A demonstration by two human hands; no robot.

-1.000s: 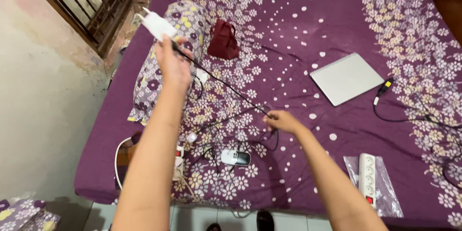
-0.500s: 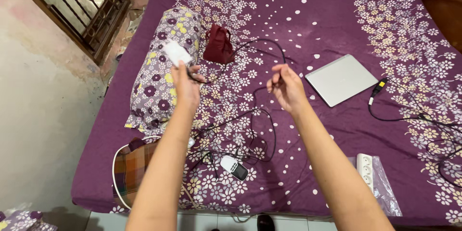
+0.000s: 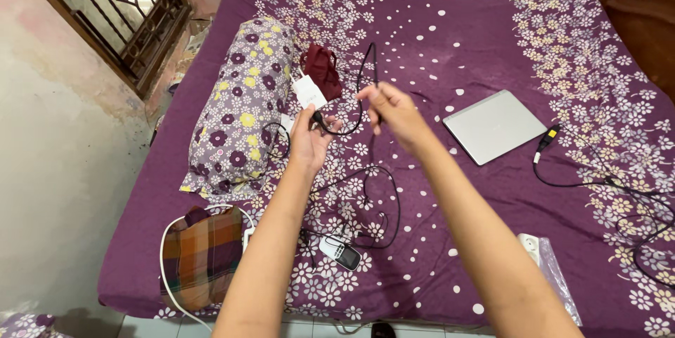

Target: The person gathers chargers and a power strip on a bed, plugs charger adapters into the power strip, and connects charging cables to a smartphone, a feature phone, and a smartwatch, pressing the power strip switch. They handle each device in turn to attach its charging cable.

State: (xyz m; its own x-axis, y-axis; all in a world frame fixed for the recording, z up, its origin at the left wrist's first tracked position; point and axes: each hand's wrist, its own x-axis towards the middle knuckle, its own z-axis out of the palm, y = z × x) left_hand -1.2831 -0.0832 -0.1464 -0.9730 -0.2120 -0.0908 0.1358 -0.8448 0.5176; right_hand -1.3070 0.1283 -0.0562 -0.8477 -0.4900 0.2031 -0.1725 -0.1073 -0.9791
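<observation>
Left hand [image 3: 309, 142] grips a white charger adapter [image 3: 307, 92] at centre frame; right hand [image 3: 391, 107] pinches its black cable [image 3: 368, 71], one loop formed between them. Most cable lies slack on the purple bedsheet [image 3: 457, 42] below; coiling barely begun.

The power strip [image 3: 529, 245] lies half behind the right forearm; the black cable [image 3: 643, 229] runs off-frame.

Mid-frame, the left hand [image 3: 309, 134] grips a white charger [image 3: 308, 92]; the right hand [image 3: 390, 106] pinches its black cable [image 3: 369, 64] above the bed [image 3: 457, 35].
</observation>
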